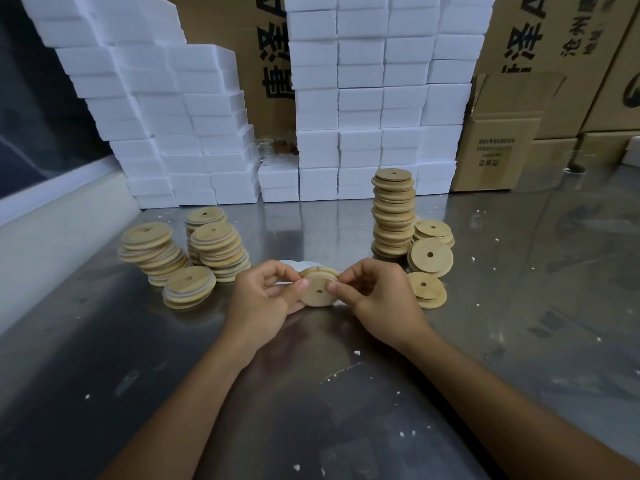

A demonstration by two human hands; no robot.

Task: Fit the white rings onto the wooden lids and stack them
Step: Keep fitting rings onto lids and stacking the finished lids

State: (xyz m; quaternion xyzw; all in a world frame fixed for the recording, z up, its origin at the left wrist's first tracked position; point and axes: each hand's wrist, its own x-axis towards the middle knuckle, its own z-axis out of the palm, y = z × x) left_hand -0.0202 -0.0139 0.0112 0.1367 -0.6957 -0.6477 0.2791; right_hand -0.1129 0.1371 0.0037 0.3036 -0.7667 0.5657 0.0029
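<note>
My left hand [266, 292] and my right hand [375, 292] pinch a round wooden lid [318, 292] with a centre hole from both sides, just above the steel table. A thin white ring [322, 279] lies around the lid's upper edge under my fingertips. Behind the lid, a small pile of white rings [298, 265] rests on the table. Leaning stacks of lids with white rings [214, 247] stand to the left. A tall stack of bare wooden lids [393, 213] and a few loose lids [429, 256] stand to the right.
The steel table [311, 393] is dotted with white foam crumbs. White foam blocks [360, 133] are stacked along the back, with cardboard boxes [502, 143] at the back right. A white ledge [52, 220] runs along the left side.
</note>
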